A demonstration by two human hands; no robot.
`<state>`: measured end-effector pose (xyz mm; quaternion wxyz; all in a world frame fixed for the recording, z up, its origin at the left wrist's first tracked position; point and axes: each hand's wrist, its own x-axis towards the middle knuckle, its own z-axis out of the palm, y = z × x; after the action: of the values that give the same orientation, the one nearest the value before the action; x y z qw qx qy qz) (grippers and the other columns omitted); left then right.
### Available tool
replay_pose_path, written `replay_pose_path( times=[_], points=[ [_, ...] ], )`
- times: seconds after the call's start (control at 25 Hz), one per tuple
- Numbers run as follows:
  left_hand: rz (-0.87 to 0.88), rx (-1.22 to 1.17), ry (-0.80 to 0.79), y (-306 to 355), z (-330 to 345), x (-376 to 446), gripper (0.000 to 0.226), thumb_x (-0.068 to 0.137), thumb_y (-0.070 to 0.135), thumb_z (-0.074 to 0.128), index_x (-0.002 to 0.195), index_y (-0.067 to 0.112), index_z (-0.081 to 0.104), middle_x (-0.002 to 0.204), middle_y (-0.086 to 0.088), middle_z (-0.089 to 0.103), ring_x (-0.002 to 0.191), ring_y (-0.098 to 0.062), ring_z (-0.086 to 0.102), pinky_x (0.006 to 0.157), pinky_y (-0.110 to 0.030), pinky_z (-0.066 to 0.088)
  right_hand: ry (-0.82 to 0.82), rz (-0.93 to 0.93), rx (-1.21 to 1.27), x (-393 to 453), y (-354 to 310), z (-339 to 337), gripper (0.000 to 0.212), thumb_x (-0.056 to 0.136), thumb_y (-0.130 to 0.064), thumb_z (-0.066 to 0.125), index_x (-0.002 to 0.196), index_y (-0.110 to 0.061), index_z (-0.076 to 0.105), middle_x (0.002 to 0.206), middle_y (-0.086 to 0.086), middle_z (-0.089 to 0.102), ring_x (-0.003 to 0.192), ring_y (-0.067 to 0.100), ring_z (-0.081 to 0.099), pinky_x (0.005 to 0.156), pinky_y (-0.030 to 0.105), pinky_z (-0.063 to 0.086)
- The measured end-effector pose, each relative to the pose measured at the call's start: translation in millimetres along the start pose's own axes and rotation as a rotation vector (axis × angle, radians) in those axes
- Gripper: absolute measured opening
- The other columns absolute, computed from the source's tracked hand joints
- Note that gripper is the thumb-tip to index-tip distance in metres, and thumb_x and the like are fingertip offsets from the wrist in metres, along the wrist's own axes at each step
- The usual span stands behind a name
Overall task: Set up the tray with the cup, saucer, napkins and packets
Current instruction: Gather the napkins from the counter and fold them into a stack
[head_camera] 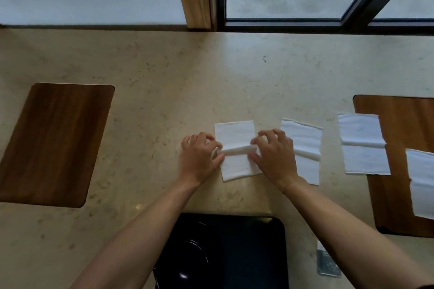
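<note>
I see left hand (200, 159) and right hand (274, 156) both pinching raised fold across middle of white napkin (236, 131) flat on stone bench (164, 91), each grip clenched on napkin; second napkin (306, 145) just right of it, third napkin (362, 145) further right overlapping wooden board (404, 110); black tray (253, 251) near side of held napkin, dark cup and saucer hard to make out

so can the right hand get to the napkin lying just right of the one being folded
Probably yes. The right hand already partly overlaps that napkin, which lies flat on the counter with nothing on it. But both hands are busy pinching the fold of the middle napkin.
</note>
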<state>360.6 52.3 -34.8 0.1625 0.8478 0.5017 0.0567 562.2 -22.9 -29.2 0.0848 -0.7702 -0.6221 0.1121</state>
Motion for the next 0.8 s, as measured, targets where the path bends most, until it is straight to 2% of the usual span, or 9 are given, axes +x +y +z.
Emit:
replay_pose_path(
  times=[0.16,0.28,0.44,0.52,0.64,0.8],
  points=[
    [-0.003,-0.023,-0.010,2.8,1.4,0.4,0.012,0.080,0.031,0.068,0.089,0.024,0.070,0.103,0.000,0.061,0.098,-0.022,0.056,0.100,-0.049,0.036,-0.004,0.042,0.080,-0.3,-1.6,2.8,0.010,0.082,-0.027,0.068,0.088,-0.020,0.066,0.107,-0.001,0.064,0.112,0.025,0.048,0.086,0.044,0.043],
    [-0.019,-0.060,-0.006,6.1,-2.1,-0.6,0.008,0.081,0.027,0.066,0.087,0.024,0.069,0.101,0.002,0.063,0.097,-0.020,0.057,0.100,-0.047,0.035,-0.007,0.079,0.170,-3.9,-2.9,-1.3,0.008,0.082,-0.028,0.069,0.086,-0.023,0.064,0.100,-0.004,0.066,0.107,0.022,0.050,0.083,0.042,0.043],
    [-0.072,-0.252,0.060,16.5,-16.0,-4.9,0.005,0.080,0.018,0.066,0.084,0.021,0.066,0.087,0.006,0.065,0.082,-0.017,0.059,0.092,-0.046,0.042,0.024,0.160,0.390,-13.7,-5.1,-16.1,0.006,0.083,-0.034,0.063,0.085,-0.030,0.059,0.088,-0.013,0.060,0.100,0.014,0.052,0.082,0.038,0.038],
    [-0.079,-0.351,0.062,20.8,-23.0,-8.9,0.002,0.086,0.019,0.063,0.088,0.018,0.064,0.083,0.009,0.063,0.076,-0.012,0.056,0.093,-0.049,0.043,-0.008,0.177,0.501,-18.9,-6.5,-25.3,0.010,0.086,-0.040,0.057,0.089,-0.031,0.056,0.091,-0.014,0.060,0.097,0.011,0.055,0.084,0.037,0.041],
    [-0.107,-0.458,0.044,25.0,-32.4,-13.3,0.008,0.093,0.024,0.059,0.095,0.017,0.062,0.083,0.009,0.062,0.080,-0.016,0.061,0.092,-0.047,0.045,-0.057,0.242,0.643,-26.3,-8.6,-38.3,0.019,0.088,-0.048,0.052,0.094,-0.030,0.054,0.093,-0.010,0.066,0.091,0.010,0.061,0.078,0.036,0.050],
    [-0.239,-0.583,-0.081,26.6,-40.0,-14.9,0.010,0.096,0.033,0.053,0.100,0.025,0.057,0.088,0.007,0.065,0.087,-0.015,0.063,0.083,-0.039,0.051,-0.178,0.346,0.731,-38.4,-11.1,-41.3,0.027,0.082,-0.046,0.062,0.101,-0.031,0.051,0.083,-0.012,0.068,0.078,0.008,0.063,0.066,0.029,0.050]
  ],
)
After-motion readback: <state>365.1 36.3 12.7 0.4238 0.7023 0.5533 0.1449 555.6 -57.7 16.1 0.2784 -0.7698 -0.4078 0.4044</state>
